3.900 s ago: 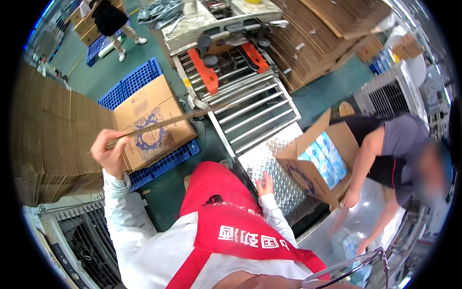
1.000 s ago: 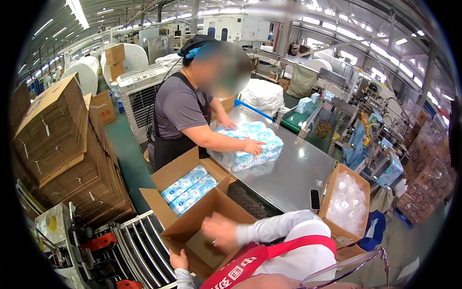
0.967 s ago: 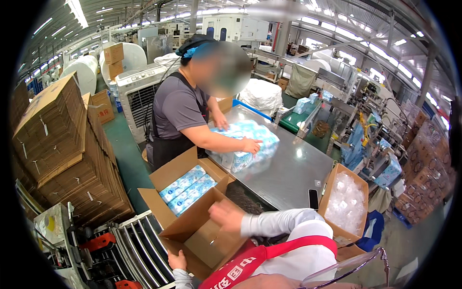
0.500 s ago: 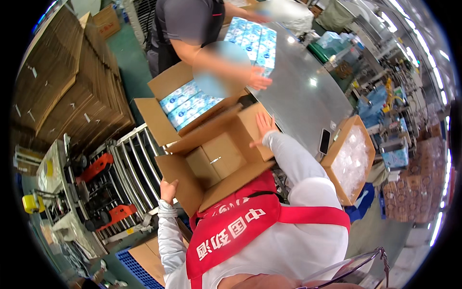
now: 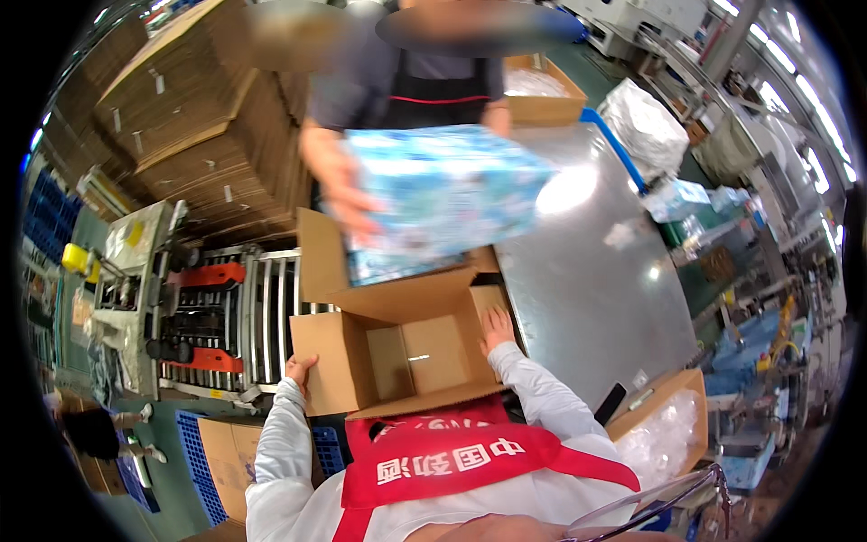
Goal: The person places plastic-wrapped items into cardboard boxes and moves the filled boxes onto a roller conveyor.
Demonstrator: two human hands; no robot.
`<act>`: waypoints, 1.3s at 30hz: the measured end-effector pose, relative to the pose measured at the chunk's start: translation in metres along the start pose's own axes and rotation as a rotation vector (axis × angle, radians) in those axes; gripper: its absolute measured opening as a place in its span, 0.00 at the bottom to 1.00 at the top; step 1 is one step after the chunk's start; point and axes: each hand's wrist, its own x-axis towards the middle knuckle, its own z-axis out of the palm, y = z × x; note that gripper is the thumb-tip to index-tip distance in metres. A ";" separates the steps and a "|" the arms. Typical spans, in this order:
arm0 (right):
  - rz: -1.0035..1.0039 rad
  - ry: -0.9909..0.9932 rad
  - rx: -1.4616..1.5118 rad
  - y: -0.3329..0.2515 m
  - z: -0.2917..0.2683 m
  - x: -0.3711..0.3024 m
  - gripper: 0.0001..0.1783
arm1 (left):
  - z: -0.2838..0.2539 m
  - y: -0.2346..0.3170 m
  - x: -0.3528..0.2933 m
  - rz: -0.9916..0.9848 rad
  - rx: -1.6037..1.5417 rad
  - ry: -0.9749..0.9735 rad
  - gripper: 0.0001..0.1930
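Observation:
An open cardboard box [image 5: 397, 361] stands right in front of my body, its flaps folded outward and only bare cardboard showing inside. My left hand [image 5: 300, 370] is closed on the edge of its left flap, thumb on the near side. My right hand [image 5: 495, 327] rests with fingers stretched flat on the right flap. Just beyond, a co-worker's hand [image 5: 348, 185] is on a blue-and-white patterned pack [image 5: 442, 185], smeared by motion. That pack hangs over a second open carton [image 5: 321, 257], hiding most of its contents; some blue packaging shows below it.
To the right lies a metal table [image 5: 596, 289], with a phone [image 5: 610, 403] by its near edge and a carton of clear plastic pieces [image 5: 664, 434]. A roller conveyor [image 5: 271, 316] runs leftward. Flattened cardboard [image 5: 194, 117] is stacked at the far left.
The co-worker has lifted the blue pack off the table and brought it over the second carton. My view has turned; my hands stay on the same flaps of the near box.

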 end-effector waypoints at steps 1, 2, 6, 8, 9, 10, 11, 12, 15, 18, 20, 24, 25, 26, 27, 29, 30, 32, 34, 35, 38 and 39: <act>-0.074 0.052 -0.062 0.014 -0.027 -0.004 0.44 | 0.034 0.003 -0.014 0.017 -0.002 0.009 0.20; -0.078 0.064 -0.084 0.024 -0.051 -0.006 0.44 | 0.050 -0.010 -0.017 0.085 -0.024 -0.023 0.19; 0.038 0.048 -0.082 0.093 -0.044 -0.023 0.46 | 0.091 -0.047 -0.003 0.364 0.102 0.043 0.22; 0.048 0.078 -0.085 0.099 -0.040 -0.026 0.48 | 0.107 -0.044 0.002 0.597 0.444 0.208 0.31; 0.061 0.066 -0.031 0.105 -0.040 -0.030 0.48 | 0.120 -0.038 -0.019 0.740 0.665 0.360 0.37; 0.043 0.143 -0.011 0.113 -0.044 -0.031 0.45 | 0.150 -0.023 -0.048 0.941 0.941 0.504 0.41; 0.014 0.218 0.014 0.120 -0.050 -0.032 0.42 | 0.186 -0.004 -0.083 1.135 1.219 0.661 0.45; 0.017 0.027 0.082 0.137 -0.063 -0.023 0.37 | 0.225 0.015 -0.119 1.232 1.060 0.486 0.44; -0.035 -0.105 0.231 0.179 -0.137 0.060 0.17 | 0.283 0.020 -0.173 1.309 1.115 0.288 0.39; 0.137 0.092 0.138 0.193 -0.268 0.124 0.22 | 0.358 0.026 -0.228 1.176 1.169 0.041 0.32; 0.187 0.047 -0.084 0.282 -0.298 0.158 0.30 | 0.415 0.014 -0.243 1.173 1.117 -0.148 0.30; -0.006 0.116 -0.513 0.525 -0.268 0.165 0.29 | 0.518 -0.056 -0.241 1.272 1.052 -0.438 0.28; -0.143 0.406 -0.443 0.568 -0.271 0.148 0.21 | 0.525 -0.063 -0.247 1.235 1.087 -0.610 0.27; -0.285 0.454 -0.313 0.545 -0.261 0.164 0.17 | 0.527 -0.073 -0.257 1.116 1.162 -0.583 0.24; -0.219 0.406 -0.371 0.529 -0.253 0.160 0.12 | 0.532 -0.084 -0.257 1.070 1.236 -0.570 0.22; -0.281 0.467 -0.420 0.512 -0.255 0.154 0.09 | 0.541 -0.087 -0.254 1.002 1.356 -0.591 0.19; -0.231 0.425 -0.425 0.511 -0.261 0.147 0.09 | 0.554 -0.085 -0.253 0.960 1.418 -0.618 0.20; -0.096 0.347 -0.416 0.498 -0.263 0.131 0.10 | 0.578 -0.082 -0.247 0.883 1.517 -0.687 0.22; 0.059 0.237 -0.496 0.477 -0.259 0.105 0.11 | 0.597 -0.080 -0.240 0.824 1.593 -0.778 0.25; 0.144 0.171 -0.574 0.457 -0.253 0.079 0.11 | 0.594 -0.088 -0.244 0.876 1.508 -0.767 0.27; -0.362 0.294 -0.361 0.401 -0.225 0.016 0.12 | 0.623 -0.095 -0.230 1.205 1.125 -0.629 0.38; -0.571 0.235 -0.163 0.360 -0.233 -0.005 0.14 | 0.628 -0.108 -0.230 1.381 0.906 -0.483 0.43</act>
